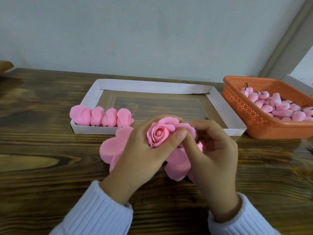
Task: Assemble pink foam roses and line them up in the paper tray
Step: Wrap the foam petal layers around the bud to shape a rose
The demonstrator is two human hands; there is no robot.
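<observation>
A pink foam rose (160,133) sits in my left hand (145,156), whose fingers and thumb curl round it just in front of the paper tray (218,102). My right hand (211,155) pinches an outer petal on the rose's right side. Under both hands lies a stack of flat pink petal sheets (111,148) on the table. Several finished roses (101,117) stand in a row along the tray's near left edge.
An orange perforated basket (250,112) at the right holds several pink rose buds (281,107) with dark stems. The wooden table (42,150) runs to a pale wall behind. A brown object (6,66) shows at the far left edge.
</observation>
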